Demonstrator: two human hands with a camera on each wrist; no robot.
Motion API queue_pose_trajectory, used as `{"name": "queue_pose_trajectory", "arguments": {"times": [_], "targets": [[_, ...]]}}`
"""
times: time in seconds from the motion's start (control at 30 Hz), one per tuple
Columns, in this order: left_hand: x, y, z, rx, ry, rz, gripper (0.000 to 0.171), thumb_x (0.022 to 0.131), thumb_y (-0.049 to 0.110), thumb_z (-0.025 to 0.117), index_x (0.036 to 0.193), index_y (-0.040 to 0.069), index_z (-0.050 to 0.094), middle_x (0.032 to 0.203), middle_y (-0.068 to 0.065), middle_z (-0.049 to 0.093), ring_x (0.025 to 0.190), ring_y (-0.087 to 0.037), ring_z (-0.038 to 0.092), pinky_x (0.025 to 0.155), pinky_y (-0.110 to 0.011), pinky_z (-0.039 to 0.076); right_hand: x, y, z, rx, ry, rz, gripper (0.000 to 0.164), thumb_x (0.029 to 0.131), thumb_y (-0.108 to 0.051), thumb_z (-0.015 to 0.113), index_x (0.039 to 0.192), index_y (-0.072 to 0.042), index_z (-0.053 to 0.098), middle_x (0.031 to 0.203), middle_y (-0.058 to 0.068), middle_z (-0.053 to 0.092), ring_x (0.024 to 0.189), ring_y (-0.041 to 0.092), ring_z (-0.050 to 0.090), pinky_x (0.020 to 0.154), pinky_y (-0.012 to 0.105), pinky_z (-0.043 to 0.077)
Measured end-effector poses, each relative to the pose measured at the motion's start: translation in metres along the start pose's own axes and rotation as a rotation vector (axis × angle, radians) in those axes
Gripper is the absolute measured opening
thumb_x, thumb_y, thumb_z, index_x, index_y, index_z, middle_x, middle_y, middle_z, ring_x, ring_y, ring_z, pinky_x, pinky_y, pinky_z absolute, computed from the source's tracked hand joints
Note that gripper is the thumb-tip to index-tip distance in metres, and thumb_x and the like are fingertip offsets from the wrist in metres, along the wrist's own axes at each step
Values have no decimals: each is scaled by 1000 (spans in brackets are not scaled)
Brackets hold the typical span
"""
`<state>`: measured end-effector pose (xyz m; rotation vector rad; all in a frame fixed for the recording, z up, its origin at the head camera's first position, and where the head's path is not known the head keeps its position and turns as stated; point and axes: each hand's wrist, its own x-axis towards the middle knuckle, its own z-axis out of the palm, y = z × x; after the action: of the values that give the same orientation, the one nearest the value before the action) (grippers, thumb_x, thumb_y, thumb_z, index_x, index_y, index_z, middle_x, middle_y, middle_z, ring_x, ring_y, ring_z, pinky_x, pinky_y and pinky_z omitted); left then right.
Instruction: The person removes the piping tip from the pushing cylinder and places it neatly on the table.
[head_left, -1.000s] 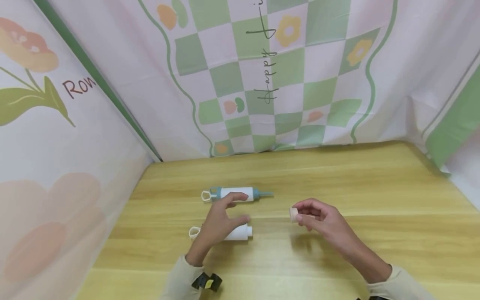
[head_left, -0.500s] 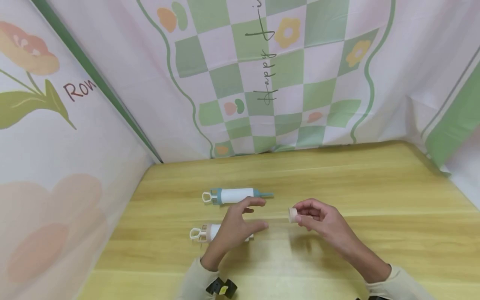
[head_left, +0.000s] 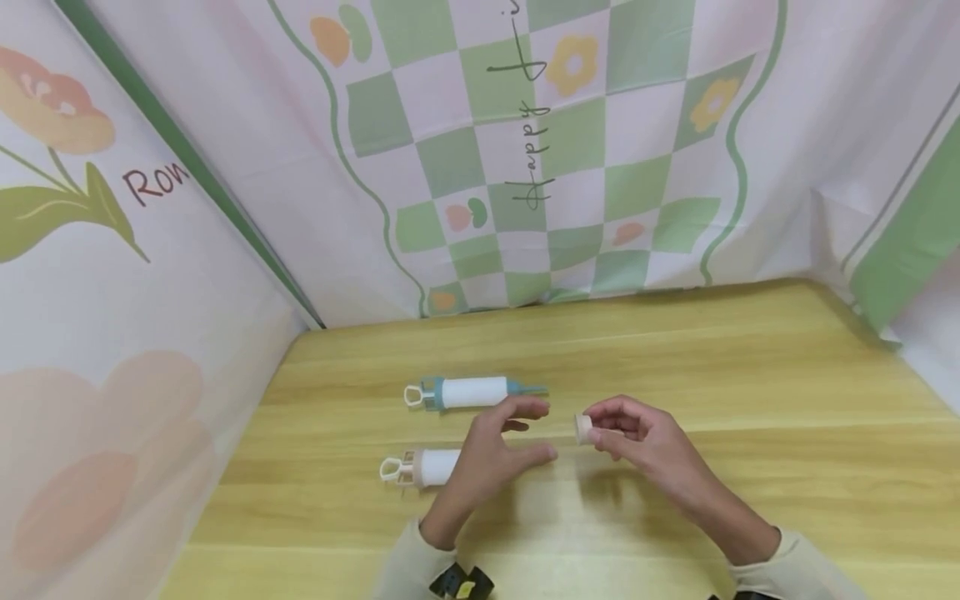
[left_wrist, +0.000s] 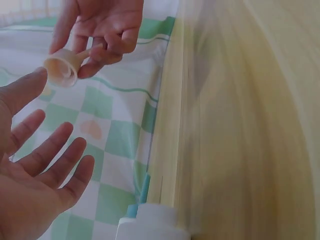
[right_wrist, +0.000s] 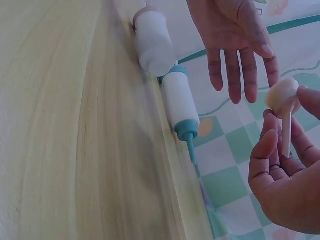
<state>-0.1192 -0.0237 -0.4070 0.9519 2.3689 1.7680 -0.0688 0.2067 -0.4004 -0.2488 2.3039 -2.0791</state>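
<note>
My right hand pinches a beige nozzle cap above the table. In the right wrist view, the thin spout of the nozzle cap points down toward the palm. Its hollow mouth faces my left hand in the left wrist view. My left hand is spread just short of the cap, thumb apart from the fingers, holding nothing. Under it lies a white-barrelled syringe with a beige collar and a ring handle; the hand hides its front end in the head view. Its bare white neck shows in the left wrist view.
A second white-barrelled syringe with blue ends and a blue nozzle lies farther back on the wooden table. Patterned cloth hangs behind the table, with another printed sheet along the left side.
My left hand has moved right, away from above the beige-collared syringe and toward the nozzle cap. My right hand and the cap have stayed almost still. Both syringes lie where they were.
</note>
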Motion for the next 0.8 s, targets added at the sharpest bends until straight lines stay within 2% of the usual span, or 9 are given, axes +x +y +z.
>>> {"name": "queue_pose_trajectory", "arguments": {"times": [0.2,0.37,0.6,0.8], "targets": [[-1,-2,10,-4,3,23,45,79,5,83,120,5,64,114,-4,69,108,-27,65,91,-39,54,-2,0,1,-11,-1,0,31,95,-11,69,119,6,61,109,18,65,90,22,66,73,32,56],[6,1,18,-12,-5,63,43,81,3,82,120,5,64,113,-9,69,105,-28,65,90,-34,54,-2,0,-1,-26,-2,-8,30,96,-12,68,120,6,60,107,17,65,92,27,66,73,32,55],[13,6,26,-53,-18,69,42,81,4,82,119,6,65,110,-8,69,101,-21,65,88,-38,55,-1,-3,-4,-28,6,-15,30,96,-11,68,119,6,60,106,16,66,92,27,66,73,31,54],[9,5,30,-58,-4,77,35,83,6,81,114,7,66,104,-1,68,95,-18,66,86,-43,56,-4,-2,-2,-19,-7,9,30,96,-14,69,119,3,61,108,16,65,94,26,65,76,33,55]]}}
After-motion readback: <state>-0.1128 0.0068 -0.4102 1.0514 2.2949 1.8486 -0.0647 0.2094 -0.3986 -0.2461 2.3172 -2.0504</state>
